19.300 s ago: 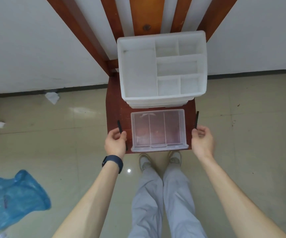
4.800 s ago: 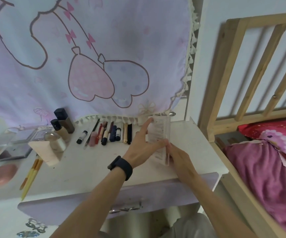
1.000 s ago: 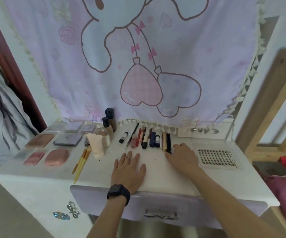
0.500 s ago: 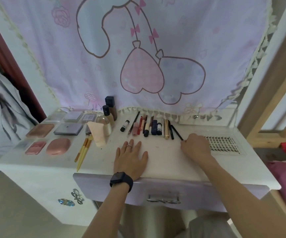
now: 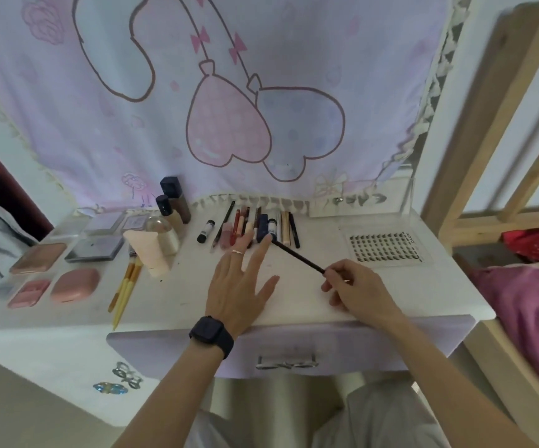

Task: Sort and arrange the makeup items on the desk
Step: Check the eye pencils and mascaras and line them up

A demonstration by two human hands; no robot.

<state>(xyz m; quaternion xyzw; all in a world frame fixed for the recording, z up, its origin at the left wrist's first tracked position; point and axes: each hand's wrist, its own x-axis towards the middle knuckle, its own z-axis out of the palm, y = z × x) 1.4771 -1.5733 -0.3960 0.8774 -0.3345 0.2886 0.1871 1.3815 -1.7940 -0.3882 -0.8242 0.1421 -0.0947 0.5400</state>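
Wrists sit over the near edge of the desk [image 5: 294, 302]. Just beyond, the right hand [image 5: 355, 286] pinches the near end of a thin dark pencil [image 5: 297, 255] whose tip points far-left. The left hand [image 5: 239, 286] lies spread, its straight fingers touching the near ends of the row of pens and lipsticks [image 5: 255, 226]. Best to swing the pencil parallel and lay it at the row's right side, ends level.

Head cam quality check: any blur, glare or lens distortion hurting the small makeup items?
Head view: light is soft and even, with no glare on the desk; the pink cases at the left edge are smeared; the pencil pinched in the right hand reads clearly; the left hand is sharp; the wide-angle lens slants the bed frame at the right.
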